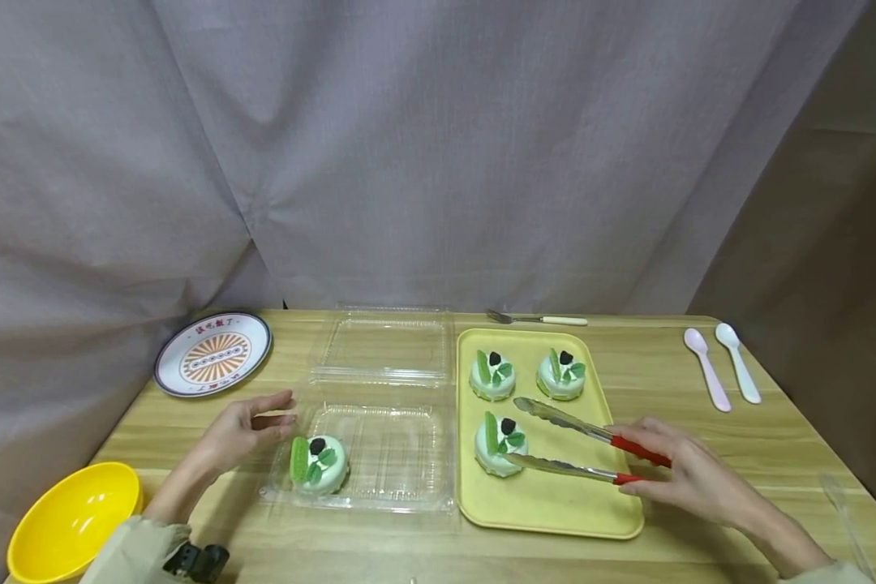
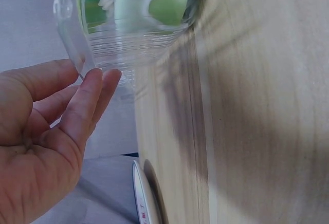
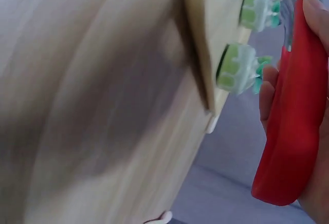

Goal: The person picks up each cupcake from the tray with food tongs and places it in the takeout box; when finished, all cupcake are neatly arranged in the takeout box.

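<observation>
My right hand (image 1: 682, 470) grips the red handles of metal tongs (image 1: 565, 469), their two arms spread apart. One tip overlaps the front cake (image 1: 501, 448) on the yellow tray (image 1: 555, 515); the other hovers near the gap between the back-left cake (image 1: 492, 378) and the back-right cake (image 1: 561, 376). Each small pale-green cake carries a dark berry and green leaves. With thumb and fingers, my left hand (image 2: 46, 116) pinches the rim of a clear plastic box (image 1: 387, 454), whose lid lies open behind. A similar cake (image 1: 321, 466) sits in the box's left end.
A patterned plate (image 1: 215, 354) lies at the back left, with a yellow bowl (image 1: 76, 519) at the front left. Behind the tray is a fork (image 1: 536, 319). Pink (image 1: 708, 369) and white (image 1: 739, 363) spoons lie right, and a clear plastic utensil (image 1: 847, 519) nearer.
</observation>
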Demonstrator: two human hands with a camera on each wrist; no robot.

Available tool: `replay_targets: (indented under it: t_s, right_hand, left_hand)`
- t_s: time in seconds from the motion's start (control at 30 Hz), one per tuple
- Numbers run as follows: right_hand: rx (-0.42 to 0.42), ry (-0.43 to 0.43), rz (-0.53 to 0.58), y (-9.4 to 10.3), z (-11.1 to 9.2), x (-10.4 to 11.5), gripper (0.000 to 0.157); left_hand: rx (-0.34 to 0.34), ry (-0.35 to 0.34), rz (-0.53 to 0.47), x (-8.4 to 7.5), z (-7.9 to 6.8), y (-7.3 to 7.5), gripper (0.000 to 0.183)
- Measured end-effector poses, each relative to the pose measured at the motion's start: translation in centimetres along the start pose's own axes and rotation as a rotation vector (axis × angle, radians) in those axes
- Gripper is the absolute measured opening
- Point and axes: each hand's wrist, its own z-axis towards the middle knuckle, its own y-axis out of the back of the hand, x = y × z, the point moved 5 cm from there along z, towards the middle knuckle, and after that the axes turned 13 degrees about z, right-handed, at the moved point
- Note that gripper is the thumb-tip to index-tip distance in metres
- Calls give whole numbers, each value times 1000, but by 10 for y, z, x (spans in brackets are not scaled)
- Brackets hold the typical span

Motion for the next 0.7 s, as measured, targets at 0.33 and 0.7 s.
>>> replay_targets:
  t_s: [0.33, 0.7]
  right_hand:
    - [47, 25, -77, -14, 0, -12, 61]
    - [61, -8, -49, -22, 2, -16, 60]
  left_hand:
    - [1, -3, 7, 1, 1, 0, 58]
    - [-9, -9, 18, 3, 0, -1, 57]
